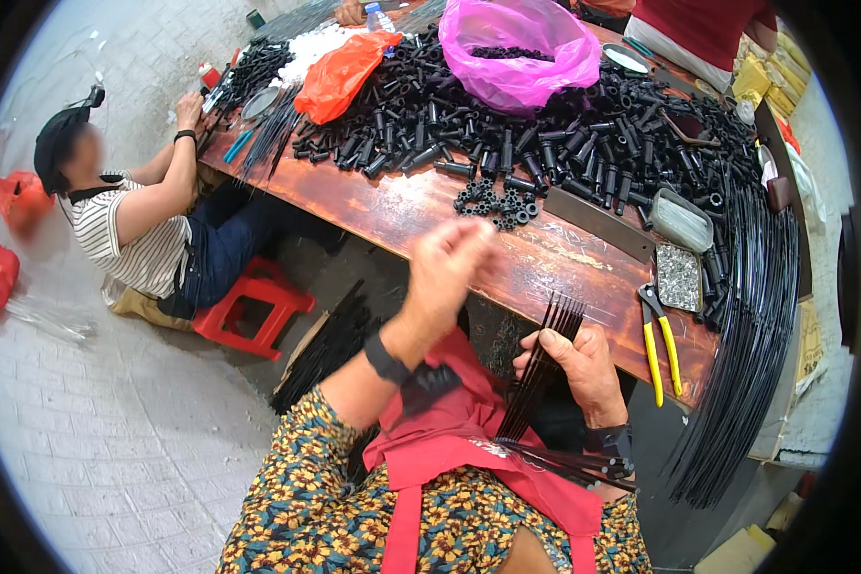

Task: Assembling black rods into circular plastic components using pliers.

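My right hand [584, 371] is closed round a bundle of thin black rods [536, 378], its thumb across them, upper ends fanned out above my lap. More thin black rods [560, 462] lie across my red apron by the right wrist. Over the table's near edge, my left hand [452, 266] is raised with bent fingers. Motion smears its fingertips, so whether they hold anything is unclear. Just beyond it sits a small cluster of black toothed rings [497, 203] on the wooden table [373, 203].
Black tubular parts [584, 158] are heaped behind a flat metal bar [598, 225]. Yellow-handled pliers [662, 349], a tin of small metal pieces [679, 277] and long black rods [737, 364] lie at right. A co-worker [129, 215] sits left on a red stool [253, 301].
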Action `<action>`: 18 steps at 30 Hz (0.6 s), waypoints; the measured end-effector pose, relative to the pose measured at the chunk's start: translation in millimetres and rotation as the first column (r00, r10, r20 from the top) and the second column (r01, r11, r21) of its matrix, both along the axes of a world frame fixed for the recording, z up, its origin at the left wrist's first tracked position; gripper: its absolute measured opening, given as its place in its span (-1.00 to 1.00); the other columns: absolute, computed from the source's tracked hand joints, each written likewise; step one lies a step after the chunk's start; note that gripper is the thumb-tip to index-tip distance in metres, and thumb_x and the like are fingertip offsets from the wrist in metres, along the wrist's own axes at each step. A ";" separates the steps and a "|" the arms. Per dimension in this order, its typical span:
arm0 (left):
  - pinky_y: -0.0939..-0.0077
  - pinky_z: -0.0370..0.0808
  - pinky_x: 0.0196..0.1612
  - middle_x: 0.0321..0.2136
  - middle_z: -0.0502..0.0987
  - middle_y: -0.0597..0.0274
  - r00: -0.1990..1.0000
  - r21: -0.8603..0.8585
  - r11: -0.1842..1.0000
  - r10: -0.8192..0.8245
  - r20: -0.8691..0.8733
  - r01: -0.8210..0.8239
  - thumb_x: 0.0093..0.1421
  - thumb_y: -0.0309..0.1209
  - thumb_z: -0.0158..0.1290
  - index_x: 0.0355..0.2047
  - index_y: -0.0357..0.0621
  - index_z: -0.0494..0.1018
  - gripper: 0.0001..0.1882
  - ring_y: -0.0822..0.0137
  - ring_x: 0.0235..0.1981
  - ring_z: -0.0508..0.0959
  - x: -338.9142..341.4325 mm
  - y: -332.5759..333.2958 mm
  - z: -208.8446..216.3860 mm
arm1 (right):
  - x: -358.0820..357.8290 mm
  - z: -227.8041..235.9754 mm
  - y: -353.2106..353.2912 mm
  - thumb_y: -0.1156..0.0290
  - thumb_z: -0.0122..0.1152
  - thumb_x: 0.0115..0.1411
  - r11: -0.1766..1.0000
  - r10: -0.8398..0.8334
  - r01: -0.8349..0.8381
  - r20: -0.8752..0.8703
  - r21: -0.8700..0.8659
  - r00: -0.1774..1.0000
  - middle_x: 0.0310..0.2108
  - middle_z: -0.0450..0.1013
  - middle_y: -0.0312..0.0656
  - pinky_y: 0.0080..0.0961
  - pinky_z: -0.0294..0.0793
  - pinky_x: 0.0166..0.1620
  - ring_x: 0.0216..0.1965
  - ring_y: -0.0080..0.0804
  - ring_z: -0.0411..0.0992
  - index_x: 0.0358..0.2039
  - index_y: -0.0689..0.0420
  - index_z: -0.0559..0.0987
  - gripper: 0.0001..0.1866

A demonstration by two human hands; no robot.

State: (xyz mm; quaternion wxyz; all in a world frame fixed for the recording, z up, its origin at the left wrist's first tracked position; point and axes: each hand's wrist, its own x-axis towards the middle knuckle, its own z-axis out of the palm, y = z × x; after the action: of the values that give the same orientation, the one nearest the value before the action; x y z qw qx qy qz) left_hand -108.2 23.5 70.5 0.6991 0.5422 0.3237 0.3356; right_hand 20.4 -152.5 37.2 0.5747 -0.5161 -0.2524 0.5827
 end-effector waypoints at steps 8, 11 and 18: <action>0.29 0.53 -0.32 -0.41 0.62 -0.04 0.730 0.581 0.813 0.415 -0.543 -0.030 -0.02 -0.43 0.11 -0.22 -0.17 0.60 -0.69 0.13 -0.41 0.62 16.9 168.7 -21.6 | -5.9 9.5 -3.5 0.28 0.12 0.28 1.000 -0.030 0.030 -0.002 0.007 1.000 -0.45 0.58 -0.14 -0.56 0.58 -0.39 -0.46 -0.46 0.56 -0.28 0.31 0.57 -0.70; 0.15 0.50 -0.17 -0.33 0.61 -0.10 0.570 0.665 0.735 0.491 -0.659 0.136 -0.03 -0.42 0.10 -0.26 -0.10 0.60 -0.72 -0.03 -0.23 0.60 24.8 167.3 -19.1 | -5.7 9.8 -2.6 0.29 0.11 0.29 1.000 -0.030 0.030 0.002 -0.003 1.000 -0.45 0.58 -0.14 -0.56 0.58 -0.39 -0.45 -0.47 0.56 -0.28 0.31 0.57 -0.71; 0.06 0.47 -0.12 -0.29 0.60 -0.10 0.431 0.749 0.611 0.622 -0.654 0.256 0.03 -0.41 0.02 -0.25 -0.05 0.57 -0.74 -0.10 -0.19 0.58 18.3 159.0 -21.8 | -4.0 8.9 -1.2 0.31 0.10 0.29 0.999 -0.030 0.030 0.020 0.019 0.999 -0.45 0.57 -0.13 -0.55 0.58 -0.37 -0.45 -0.47 0.56 -0.29 0.33 0.57 -0.71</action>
State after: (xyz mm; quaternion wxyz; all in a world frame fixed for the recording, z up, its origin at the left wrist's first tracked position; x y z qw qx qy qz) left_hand -90.0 182.5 48.7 0.0729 0.8265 0.5253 0.1890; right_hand 16.4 -153.7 46.0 0.5855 -0.5203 -0.2558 0.5666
